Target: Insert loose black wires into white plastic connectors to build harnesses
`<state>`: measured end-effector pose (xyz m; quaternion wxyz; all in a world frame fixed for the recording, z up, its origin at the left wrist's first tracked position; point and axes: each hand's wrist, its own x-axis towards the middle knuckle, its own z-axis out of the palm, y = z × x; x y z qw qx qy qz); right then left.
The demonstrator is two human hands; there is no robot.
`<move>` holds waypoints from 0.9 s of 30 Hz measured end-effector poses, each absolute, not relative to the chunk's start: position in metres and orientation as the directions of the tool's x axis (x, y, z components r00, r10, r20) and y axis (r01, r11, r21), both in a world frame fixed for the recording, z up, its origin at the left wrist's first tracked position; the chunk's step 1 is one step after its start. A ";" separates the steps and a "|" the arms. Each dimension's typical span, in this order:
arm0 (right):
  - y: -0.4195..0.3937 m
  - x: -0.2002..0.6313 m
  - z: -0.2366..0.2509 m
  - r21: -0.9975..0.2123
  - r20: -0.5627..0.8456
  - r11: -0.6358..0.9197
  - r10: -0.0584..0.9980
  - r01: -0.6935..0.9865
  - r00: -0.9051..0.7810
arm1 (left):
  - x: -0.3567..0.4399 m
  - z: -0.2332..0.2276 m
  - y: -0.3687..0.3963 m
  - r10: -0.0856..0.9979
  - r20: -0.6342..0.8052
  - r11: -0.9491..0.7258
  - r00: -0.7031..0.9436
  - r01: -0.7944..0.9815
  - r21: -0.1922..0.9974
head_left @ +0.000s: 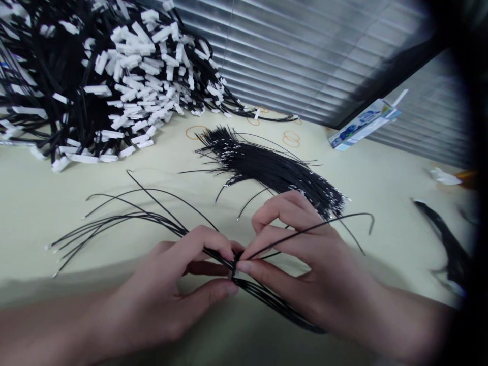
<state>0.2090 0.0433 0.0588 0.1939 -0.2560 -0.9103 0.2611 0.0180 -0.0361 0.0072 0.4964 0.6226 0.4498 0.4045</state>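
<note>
A small bunch of black wires (152, 217) lies across both hands, its silvery ends fanned out at the left and its other part passing under my right hand. My left hand (183, 284) is closed around the middle of the bunch, thumb below and fingers above. Close beside it, my right hand (293, 244) pinches a single black wire (301, 233) between thumb and forefinger, where a dark loop crosses the bunch. That wire sticks out to the right and ends in a hook. Fingers partly hide the crossing point.
Behind my hands lies a thick pile of cut black wires (263, 162). A large heap of black cables with white connectors (141, 76) fills the back left. Tan rubber bands (291, 139), a blue-and-white carton (364, 122) and window blinds (282, 46) are at the back; a black bundle (442, 234) lies right.
</note>
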 end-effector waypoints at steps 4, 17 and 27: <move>0.046 0.206 0.063 -0.562 0.179 0.741 0.542 0.367 -0.821 | 0.019 0.008 -0.036 0.961 0.050 -0.093 0.273 0.145 0.985; 0.047 0.202 0.069 -0.622 0.075 0.695 0.511 0.360 -0.857 | 0.021 0.007 -0.036 0.981 0.043 -0.057 0.191 0.072 0.996; 0.046 0.206 0.053 -0.678 0.065 0.654 0.507 0.334 -0.860 | 0.024 0.005 -0.032 0.982 0.013 -0.027 0.187 0.072 0.997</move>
